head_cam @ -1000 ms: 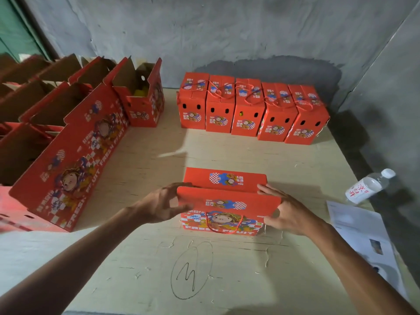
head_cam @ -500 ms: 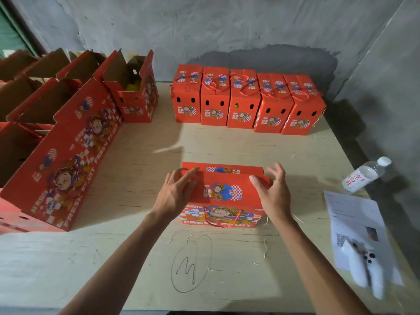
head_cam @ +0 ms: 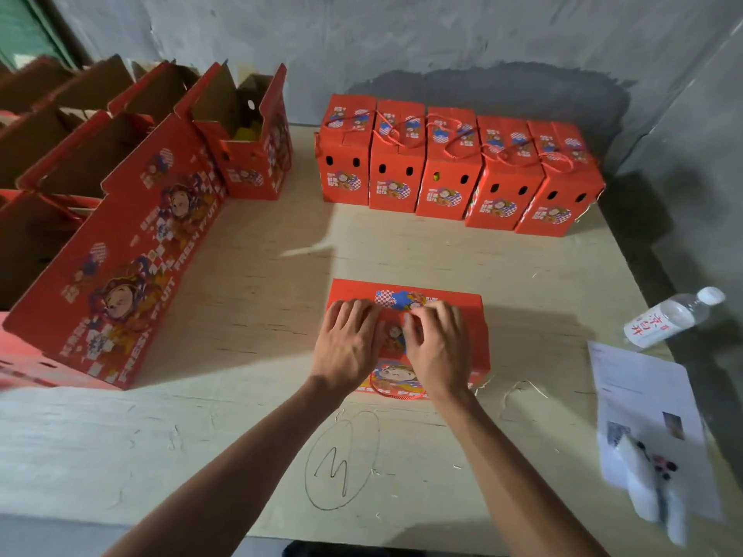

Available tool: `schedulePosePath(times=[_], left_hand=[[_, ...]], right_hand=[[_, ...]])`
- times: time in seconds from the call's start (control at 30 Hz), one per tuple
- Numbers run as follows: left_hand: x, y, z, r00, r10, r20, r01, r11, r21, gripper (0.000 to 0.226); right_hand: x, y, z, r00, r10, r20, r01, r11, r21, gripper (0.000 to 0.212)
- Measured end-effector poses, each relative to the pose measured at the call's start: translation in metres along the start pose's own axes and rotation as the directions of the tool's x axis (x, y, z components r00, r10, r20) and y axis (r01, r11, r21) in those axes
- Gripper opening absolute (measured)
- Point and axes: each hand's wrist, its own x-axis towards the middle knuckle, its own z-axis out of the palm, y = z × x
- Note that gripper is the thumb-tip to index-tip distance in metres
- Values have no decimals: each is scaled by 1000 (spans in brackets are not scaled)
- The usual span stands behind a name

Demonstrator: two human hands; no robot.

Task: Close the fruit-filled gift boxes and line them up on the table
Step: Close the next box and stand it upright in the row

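A red gift box (head_cam: 402, 297) with cartoon print lies in the middle of the table (head_cam: 402, 251), its lid flaps folded down. Both of my hands are on its top. My left hand (head_cam: 349, 343) lies flat with straight fingers pressing on the lid. My right hand (head_cam: 438, 347) has bent fingers with their tips at the lid seam; whether they pinch anything is not visible. The box's red cord handle (head_cam: 396, 393) hangs over the near side. Several closed boxes (head_cam: 442, 170) stand side by side in a row at the back.
Open boxes (head_cam: 241, 130) stand at the back left, one showing yellow fruit. More open boxes (head_cam: 120, 255) crowd the left edge. At the right lie a water bottle (head_cam: 671, 315), a sheet of paper (head_cam: 643, 396) and a white object (head_cam: 651, 484). A pencilled circle (head_cam: 341, 460) marks the near tabletop.
My hands moved from the box's two ends inward onto the middle of its top. The front flap has come down over the top.
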Motion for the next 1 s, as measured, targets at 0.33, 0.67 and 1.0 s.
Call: schedulePosePath(times=[0.33, 0.67, 1.0], left_hand=[[0, -4, -4, 1000, 26, 1, -26, 999, -22, 22], [20, 5, -10, 977, -212, 23, 214, 972, -94, 26], [28, 12, -6, 935, -267, 234, 250, 963, 101, 28]], right_hand=[[5, 2, -7, 993, -64, 94, 69, 996, -58, 21], [11, 8, -14, 985, -17, 174, 14, 1000, 17, 26], [12, -3, -14, 973, 80, 216, -81, 997, -3, 21]])
